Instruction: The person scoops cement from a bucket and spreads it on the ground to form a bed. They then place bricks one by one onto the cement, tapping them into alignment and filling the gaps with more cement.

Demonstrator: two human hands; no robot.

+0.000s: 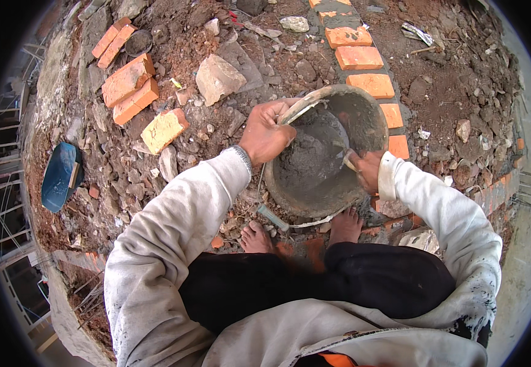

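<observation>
A grey, mortar-crusted bucket (372,113) stands tilted between my bare feet, its mouth toward me. Wet grey mortar (305,153) lies inside. My left hand (268,131) is closed around the bucket's rim on its left side. Inside the right part of the bucket, my right hand (366,169) grips the handle of a trowel (346,158). The trowel's blade is down in the bucket against the mortar, partly smeared over. The bucket's wire handle with its grey-green grip (271,216) hangs down at the near side.
A course of orange bricks (370,85) set in mortar runs away beyond the bucket. Loose bricks (128,79) and a yellowish brick (164,130) lie at left among rubble. A large stone (219,79) sits ahead. A dark blue container (62,177) lies far left, near a drop-off.
</observation>
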